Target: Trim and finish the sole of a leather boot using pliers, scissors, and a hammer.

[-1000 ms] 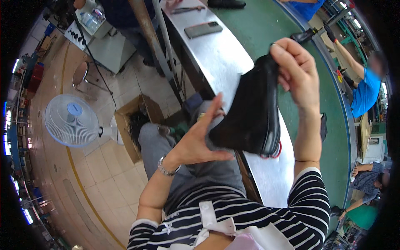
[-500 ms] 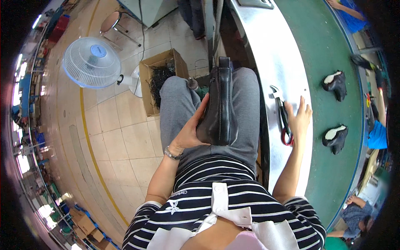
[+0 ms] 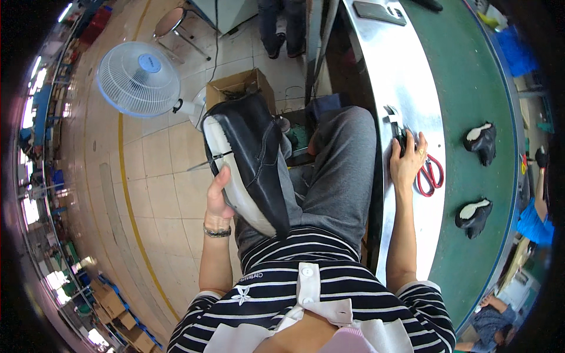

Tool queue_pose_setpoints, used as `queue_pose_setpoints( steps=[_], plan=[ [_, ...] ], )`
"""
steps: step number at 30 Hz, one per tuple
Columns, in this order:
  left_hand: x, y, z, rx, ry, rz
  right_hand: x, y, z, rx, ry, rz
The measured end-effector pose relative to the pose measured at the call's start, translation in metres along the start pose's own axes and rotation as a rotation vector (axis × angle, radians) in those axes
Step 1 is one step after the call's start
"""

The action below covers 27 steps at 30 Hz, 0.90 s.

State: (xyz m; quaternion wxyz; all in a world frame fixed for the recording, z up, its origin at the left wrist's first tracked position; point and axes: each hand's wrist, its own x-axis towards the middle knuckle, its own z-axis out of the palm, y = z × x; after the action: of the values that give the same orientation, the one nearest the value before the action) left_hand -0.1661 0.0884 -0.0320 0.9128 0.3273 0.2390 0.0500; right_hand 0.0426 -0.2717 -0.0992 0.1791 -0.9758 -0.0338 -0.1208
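Observation:
A black leather boot (image 3: 259,156) lies tilted over my left thigh, its pale sole side turned left. My left hand (image 3: 219,197) is closed on the sole edge, thumb laid along it. A thin dark tie (image 3: 220,156) crosses the sole, one end sticking out left. On the metal bench to the right, my right hand (image 3: 408,162) curls over the black handles of metal-headed pincers (image 3: 393,115); its palm hides part of them. Red-handled scissors (image 3: 430,176) lie just beside that hand.
Two black shoe pieces with white undersides (image 3: 481,143) (image 3: 474,216) rest on the green belt (image 3: 453,106) beyond the bench. A dark flat block (image 3: 378,12) lies at the bench's far end. A fan (image 3: 138,79) and a cardboard box (image 3: 259,85) stand ahead left.
My left hand has turned the boot from upright between my thighs to sole-side left. My right hand has come onto the pincers, which have shifted away; the scissors now lie apart from them.

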Motion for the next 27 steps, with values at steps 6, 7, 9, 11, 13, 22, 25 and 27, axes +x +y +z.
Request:
queue_pose_setpoints(
  steps=[6,7,9,11,13,22,25,27],
  plan=[
    [0.013,0.016,0.004,0.082,-0.038,-0.311,0.015,-0.013,-0.019,-0.117,-0.06,-0.15],
    [0.018,0.017,0.024,0.15,-0.028,-0.343,0.017,-0.013,-0.021,-0.122,-0.099,-0.148],
    [0.026,0.018,0.049,0.239,-0.031,-0.36,0.019,-0.013,-0.032,0.142,-0.186,-0.028],
    [0.035,0.018,0.056,0.325,-0.058,-0.378,0.025,-0.04,-0.056,0.687,-0.436,0.29],
    [0.048,0.015,0.06,0.296,-0.079,-0.433,0.028,-0.081,-0.089,0.928,-0.599,0.41],
    [0.075,0.013,0.057,0.966,-0.053,0.319,0.034,-0.201,-0.12,1.083,-1.29,0.372],
    [0.091,0.009,0.065,0.827,-0.061,0.333,0.038,-0.219,-0.112,1.107,-1.385,0.417],
    [0.097,0.007,0.072,0.688,0.046,0.335,0.05,-0.229,-0.107,0.966,-1.512,0.359]
  ],
)
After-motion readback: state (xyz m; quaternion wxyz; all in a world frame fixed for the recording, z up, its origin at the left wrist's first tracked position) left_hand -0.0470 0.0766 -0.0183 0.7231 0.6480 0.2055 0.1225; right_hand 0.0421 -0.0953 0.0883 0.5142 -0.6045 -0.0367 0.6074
